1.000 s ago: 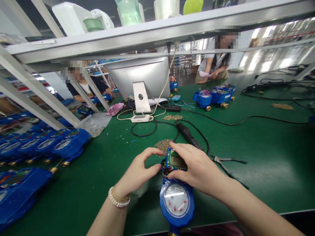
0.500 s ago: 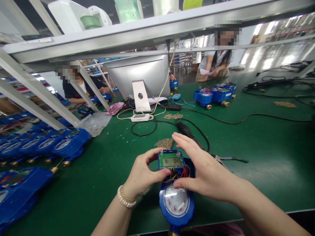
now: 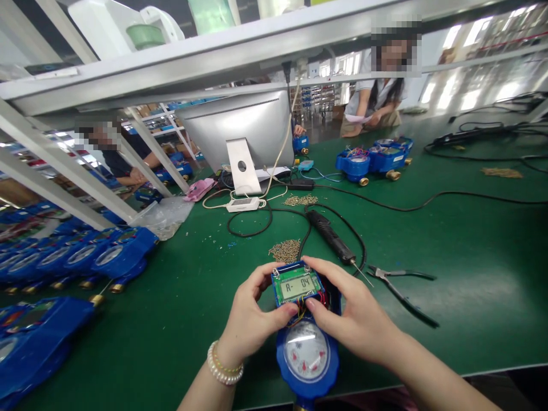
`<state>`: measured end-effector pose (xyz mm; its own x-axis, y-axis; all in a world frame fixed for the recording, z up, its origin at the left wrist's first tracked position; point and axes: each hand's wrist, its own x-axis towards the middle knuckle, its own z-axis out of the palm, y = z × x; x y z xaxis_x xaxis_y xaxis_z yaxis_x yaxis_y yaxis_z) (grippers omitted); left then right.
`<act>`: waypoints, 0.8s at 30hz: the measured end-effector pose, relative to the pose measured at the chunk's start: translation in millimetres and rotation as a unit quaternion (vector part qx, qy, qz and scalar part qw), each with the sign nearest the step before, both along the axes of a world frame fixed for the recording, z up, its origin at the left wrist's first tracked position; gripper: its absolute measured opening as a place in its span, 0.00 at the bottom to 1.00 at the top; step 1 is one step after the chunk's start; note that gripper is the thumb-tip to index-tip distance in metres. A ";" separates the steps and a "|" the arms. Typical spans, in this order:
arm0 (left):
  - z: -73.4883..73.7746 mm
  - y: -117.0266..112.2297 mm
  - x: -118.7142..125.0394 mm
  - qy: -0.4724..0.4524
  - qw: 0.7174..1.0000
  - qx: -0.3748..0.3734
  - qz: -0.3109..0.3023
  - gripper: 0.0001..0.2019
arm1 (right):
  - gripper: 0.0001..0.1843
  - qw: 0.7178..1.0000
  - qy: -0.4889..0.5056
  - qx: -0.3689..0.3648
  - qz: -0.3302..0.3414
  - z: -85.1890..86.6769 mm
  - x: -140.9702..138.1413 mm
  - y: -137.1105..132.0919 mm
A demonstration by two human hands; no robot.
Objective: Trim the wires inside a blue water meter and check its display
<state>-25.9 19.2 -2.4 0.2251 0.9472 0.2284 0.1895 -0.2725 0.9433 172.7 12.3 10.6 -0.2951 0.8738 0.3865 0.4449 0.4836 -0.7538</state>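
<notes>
Currently, entries for this moment:

Left hand: fingers closed on the left edge of the display board, thumb at its lower left corner.
Right hand: fingers curled over the board's right edge and the housing rim; grip closed on the board.
Display board: green, LCD reads "A- 04"; sits tilted over the open upper cavity of the blue water meter, not seated flat.
Meter: lies on the green bench at the near edge, dial up, between both wrists.
Wires: red, yellow and black leads bunched under the board's lower right edge.
Risk 1: leads could get pinched between board and housing if the board is pressed down over them.
Risk 2: uneven thumb pressure could cock the board or stress the LCD.
Risk 3: meter is close to the bench edge; a hard push could slide it off.
Nearby: screw pile, electric screwdriver, pliers, all apart from the hands.
</notes>
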 end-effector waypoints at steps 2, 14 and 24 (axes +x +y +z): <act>1.8 -2.9 0.4 0.014 1.000 -0.002 -0.003 0.28 | 0.29 1.000 0.007 0.005 -0.003 -2.1 -0.2 0.4; 15.6 -13.5 6.9 0.133 0.990 0.017 0.044 0.29 | 0.30 1.000 0.023 0.009 0.003 -5.6 -0.4 -1.3; 3.8 -13.4 3.7 0.095 0.994 -0.007 0.053 0.28 | 0.30 0.999 0.005 0.041 -0.014 -10.0 -0.7 -0.4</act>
<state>-22.2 5.8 1.4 0.1623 0.9704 0.1787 0.3921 -0.2296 0.8908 172.0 11.9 0.6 -0.2670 0.8466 0.4604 0.4526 0.5319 -0.7157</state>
